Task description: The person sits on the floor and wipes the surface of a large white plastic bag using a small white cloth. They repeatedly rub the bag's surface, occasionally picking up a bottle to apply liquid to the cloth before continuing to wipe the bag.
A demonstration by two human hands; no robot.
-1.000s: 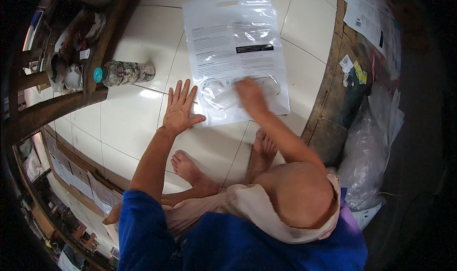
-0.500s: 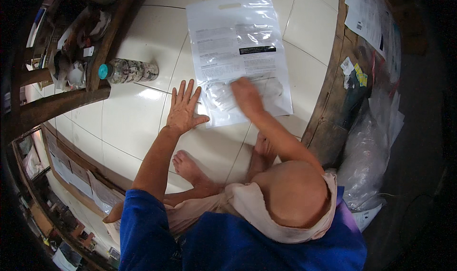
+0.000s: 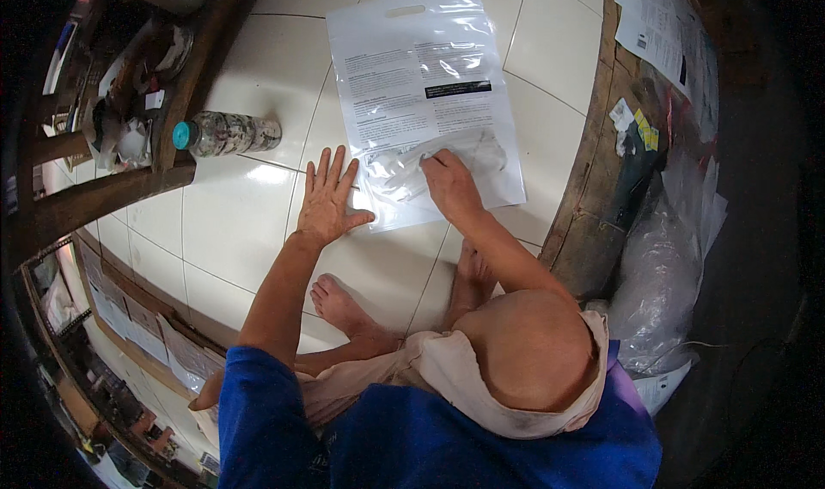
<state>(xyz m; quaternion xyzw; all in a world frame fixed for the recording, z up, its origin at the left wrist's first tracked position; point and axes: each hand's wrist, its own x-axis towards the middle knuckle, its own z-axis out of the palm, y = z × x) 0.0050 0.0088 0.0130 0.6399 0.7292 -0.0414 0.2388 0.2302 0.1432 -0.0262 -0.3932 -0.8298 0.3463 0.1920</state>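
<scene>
Plastic bag [image 3: 382,76], one: flat, white to translucent, with a cut-out handle slot near its far end, columns of small print and a black bar right of the middle. Lies face up on the pale tiled floor [image 3: 236,205], in front of the person, slightly askew, its near edge toward the feet.

Patch [image 3: 400,175], pale and wrinkled-looking: across the near part of the bag; whether inside it or on top, cannot be told.

Left hand [image 3: 326,201]: released, palm down, fingers spread on the tiles just beside the bag's left edge. Thumb tip at that edge – touching or barely apart, not certain.

Right hand [image 3: 451,188]: over the near part of the bag, at the patch, fingers curled and bunched together, fingertips downward; whether anything is pinched beneath them cannot be told.

Bottle [image 3: 236,134], one: transparent, dark-patterned, with a teal cap [image 3: 181,135]; on its side left of the bag, well apart from it, cap pointing left toward a dark wooden frame [image 3: 191,72].

Feet [image 3: 345,308], two, bare: on the tiles, nearer the body than the bag.

Right side: worn brown edging [image 3: 584,180] bearing a yellow label [image 3: 646,131]; beyond it, a bundle of transparent plastic [image 3: 657,274] and, farther off, printed sheets [image 3: 653,21].
</scene>
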